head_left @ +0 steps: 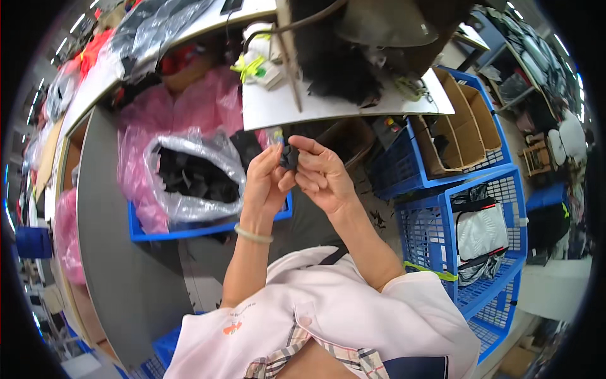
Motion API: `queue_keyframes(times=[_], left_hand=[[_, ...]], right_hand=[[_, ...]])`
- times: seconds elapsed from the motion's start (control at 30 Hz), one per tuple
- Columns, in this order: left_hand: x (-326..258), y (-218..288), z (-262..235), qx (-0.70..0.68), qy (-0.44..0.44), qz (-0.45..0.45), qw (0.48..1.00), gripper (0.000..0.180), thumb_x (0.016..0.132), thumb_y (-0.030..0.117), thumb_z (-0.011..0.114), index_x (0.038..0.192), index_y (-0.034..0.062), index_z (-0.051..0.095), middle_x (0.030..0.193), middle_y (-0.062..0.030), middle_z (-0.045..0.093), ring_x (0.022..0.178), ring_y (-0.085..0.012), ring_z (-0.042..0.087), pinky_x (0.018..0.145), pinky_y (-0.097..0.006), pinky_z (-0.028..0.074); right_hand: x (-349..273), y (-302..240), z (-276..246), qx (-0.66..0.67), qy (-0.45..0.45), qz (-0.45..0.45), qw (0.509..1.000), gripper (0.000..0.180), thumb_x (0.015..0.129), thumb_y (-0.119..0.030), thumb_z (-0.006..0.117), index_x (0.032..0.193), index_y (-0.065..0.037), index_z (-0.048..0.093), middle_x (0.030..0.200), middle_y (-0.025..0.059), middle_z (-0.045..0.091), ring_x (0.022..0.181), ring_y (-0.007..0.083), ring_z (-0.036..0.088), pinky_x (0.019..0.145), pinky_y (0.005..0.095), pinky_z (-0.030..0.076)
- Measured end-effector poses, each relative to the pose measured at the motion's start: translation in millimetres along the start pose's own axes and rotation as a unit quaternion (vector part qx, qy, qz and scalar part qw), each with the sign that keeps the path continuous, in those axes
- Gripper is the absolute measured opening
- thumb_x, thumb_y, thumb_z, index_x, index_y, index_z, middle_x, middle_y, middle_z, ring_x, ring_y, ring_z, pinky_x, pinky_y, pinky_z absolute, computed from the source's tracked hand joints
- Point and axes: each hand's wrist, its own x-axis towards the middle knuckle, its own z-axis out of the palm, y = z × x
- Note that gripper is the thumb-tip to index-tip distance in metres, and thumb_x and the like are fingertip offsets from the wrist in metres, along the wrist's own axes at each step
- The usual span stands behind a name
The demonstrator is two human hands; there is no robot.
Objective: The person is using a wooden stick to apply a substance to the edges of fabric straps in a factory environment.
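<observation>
Both hands meet in front of me, just short of the white table's front edge. Between them is a small black piece (289, 156), perhaps folded fabric; its exact kind is too small to make out. My left hand (265, 180), with a pale bangle at its wrist, pinches the piece from the left. From the other side my right hand (325, 175) grips it too, fingers curled and the index finger at its top. To the left, a clear plastic bag (154, 183) lies open with black fabric pieces (196, 177) in it.
The white table (271, 107) carries a dark fuzzy heap (341, 76) and a lamp-like shade (386, 28). Pink plastic bags (139, 126) and a blue tray (183, 235) are at left. Blue crates (423, 230) stand at right, one holding a cardboard box (470, 120). A grey panel (120, 252) rises at left.
</observation>
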Motion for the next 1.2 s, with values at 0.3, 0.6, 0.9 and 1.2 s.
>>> queue_keyframes(times=[0.3, 0.6, 0.9, 1.2], left_hand=[[-7, 2, -8, 0.112, 0.055, 0.049, 0.991, 0.017, 0.09, 0.015, 0.057, 0.091, -0.0019, 0.059, 0.071, -0.0055, 0.06, 0.057, -0.0132, 0.059, 0.049, -0.023, 0.045], [-3, -2, -8, 0.532, 0.101, 0.256, 0.801, 0.014, 0.088, -0.002, 0.053, 0.097, -0.006, 0.062, 0.071, -0.0061, 0.064, 0.058, -0.0114, 0.063, 0.05, -0.021, 0.049], [3, 18, 18, 0.369, 0.054, -0.021, 0.927, 0.021, 0.09, 0.004, 0.047, 0.105, -0.0067, 0.059, 0.072, -0.0112, 0.062, 0.054, -0.0147, 0.062, 0.048, -0.024, 0.051], [8, -2, 4, 0.155, 0.044, 0.048, 0.986, 0.024, 0.094, 0.009, 0.046, 0.112, -0.0048, 0.054, 0.076, -0.0176, 0.064, 0.056, -0.02, 0.063, 0.048, -0.028, 0.054]], right_hand=[[-3, -11, -9, -0.167, 0.098, -0.012, 0.981, 0.022, 0.083, 0.0, 0.061, 0.104, 0.003, 0.063, 0.072, 0.0081, 0.064, 0.053, 0.0147, 0.061, 0.043, 0.0197, 0.045], [-1, -6, -4, -0.257, 0.16, -0.065, 0.951, 0.018, 0.08, 0.002, 0.063, 0.098, 0.002, 0.065, 0.072, 0.0095, 0.066, 0.062, 0.017, 0.067, 0.049, 0.0218, 0.051], [1, -20, 1, -0.29, 0.119, -0.089, 0.945, 0.013, 0.077, 0.002, 0.066, 0.09, 0.002, 0.062, 0.073, 0.0069, 0.065, 0.056, 0.011, 0.06, 0.052, 0.0202, 0.048], [-5, -12, -6, -0.611, 0.197, -0.342, 0.686, 0.018, 0.081, -0.002, 0.066, 0.099, 0.001, 0.066, 0.094, 0.006, 0.062, 0.079, 0.0116, 0.06, 0.068, 0.0217, 0.048]])
